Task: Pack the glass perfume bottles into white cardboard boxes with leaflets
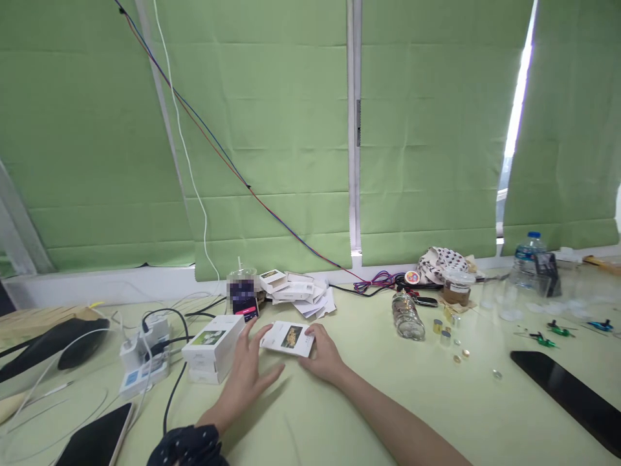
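A flat white card with a small yellowish printed picture is tilted a little above the table in front of me. My right hand pinches its right edge between thumb and fingers. My left hand is beside the card's left edge with thumb and fingers spread; its fingertips come close to the card, and whether they touch it I cannot tell. Just left of that hand, white boxes are stacked, the top one with a green printed picture. Behind the card lies a loose pile of white papers and flattened boxes.
A power strip with plugs and cables stands left, near a dark tablet. A phone leans at the back. To the right are a glass jar, small metal cylinders, green tools and a long black slab.
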Available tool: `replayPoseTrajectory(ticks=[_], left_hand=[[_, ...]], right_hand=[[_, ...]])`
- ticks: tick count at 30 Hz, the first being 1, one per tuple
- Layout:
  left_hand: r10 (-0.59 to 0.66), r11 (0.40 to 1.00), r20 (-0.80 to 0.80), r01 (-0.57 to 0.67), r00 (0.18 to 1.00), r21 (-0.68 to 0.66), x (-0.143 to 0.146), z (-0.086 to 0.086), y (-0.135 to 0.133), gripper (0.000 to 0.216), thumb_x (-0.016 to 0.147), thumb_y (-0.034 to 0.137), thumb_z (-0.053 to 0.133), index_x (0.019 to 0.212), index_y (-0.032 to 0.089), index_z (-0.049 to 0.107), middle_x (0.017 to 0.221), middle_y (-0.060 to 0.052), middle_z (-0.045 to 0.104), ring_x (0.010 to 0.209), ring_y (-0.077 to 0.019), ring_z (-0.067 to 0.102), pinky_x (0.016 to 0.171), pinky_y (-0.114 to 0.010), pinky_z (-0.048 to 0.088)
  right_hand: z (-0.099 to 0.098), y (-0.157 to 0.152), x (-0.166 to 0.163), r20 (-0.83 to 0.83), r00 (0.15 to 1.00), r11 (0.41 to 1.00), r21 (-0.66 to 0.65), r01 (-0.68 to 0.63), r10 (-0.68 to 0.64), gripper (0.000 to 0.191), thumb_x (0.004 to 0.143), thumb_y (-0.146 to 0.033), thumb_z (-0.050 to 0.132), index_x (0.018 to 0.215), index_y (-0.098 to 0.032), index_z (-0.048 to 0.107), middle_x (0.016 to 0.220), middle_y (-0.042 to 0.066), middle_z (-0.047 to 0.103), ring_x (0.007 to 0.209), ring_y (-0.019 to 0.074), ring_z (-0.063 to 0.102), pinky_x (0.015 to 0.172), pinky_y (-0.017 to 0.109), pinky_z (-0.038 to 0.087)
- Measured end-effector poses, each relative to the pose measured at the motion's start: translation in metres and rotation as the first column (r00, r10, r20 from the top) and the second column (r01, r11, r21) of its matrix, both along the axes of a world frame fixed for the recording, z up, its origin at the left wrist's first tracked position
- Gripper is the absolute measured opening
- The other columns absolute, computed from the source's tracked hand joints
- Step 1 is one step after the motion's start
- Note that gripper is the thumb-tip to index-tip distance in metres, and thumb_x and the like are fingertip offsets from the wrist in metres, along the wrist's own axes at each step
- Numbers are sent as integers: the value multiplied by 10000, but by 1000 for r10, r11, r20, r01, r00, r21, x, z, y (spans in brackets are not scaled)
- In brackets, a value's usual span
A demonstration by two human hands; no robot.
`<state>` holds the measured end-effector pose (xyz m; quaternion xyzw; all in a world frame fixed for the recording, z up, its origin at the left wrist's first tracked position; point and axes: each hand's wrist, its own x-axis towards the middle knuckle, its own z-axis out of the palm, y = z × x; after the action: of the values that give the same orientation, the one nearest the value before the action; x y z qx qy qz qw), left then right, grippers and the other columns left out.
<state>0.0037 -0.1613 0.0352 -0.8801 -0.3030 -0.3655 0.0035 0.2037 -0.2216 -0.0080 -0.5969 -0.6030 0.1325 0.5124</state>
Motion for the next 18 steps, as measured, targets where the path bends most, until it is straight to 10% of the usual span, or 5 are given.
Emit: replayPoseTrajectory(ticks=[8,15,18], left_hand=[[-193,789,214,281,957,-546,16,-22,-16,829,625,198,697,1351,238,299,1399,-144,378,1319,-323,374,1065,-495,343],[-247,461,387,459,888,-759,14,-11,-34,625,704,292,716,1262,230,440,1256,-118,549,995,-235,616,860,-404,517],[-153,491,431,447,889,-748,17,-21,-31,710,621,308,796,1241,228,460,1220,-106,543,934,-222,621,830,-395,530]], right_hand=[[1,-44,40,-474,820,939,48,-340,321,471,547,-52,624,962,-239,502,1413,103,421,1108,231,595,877,349,479],[-2,-43,42,-249,964,995,-18,93,-95,321,714,-136,509,991,-208,657,1363,131,490,1275,278,452,1005,433,392],[-1,-51,29,5,959,959,-12,282,-282,393,734,-163,553,1107,-233,651,1375,129,448,1248,298,451,1035,453,361]])
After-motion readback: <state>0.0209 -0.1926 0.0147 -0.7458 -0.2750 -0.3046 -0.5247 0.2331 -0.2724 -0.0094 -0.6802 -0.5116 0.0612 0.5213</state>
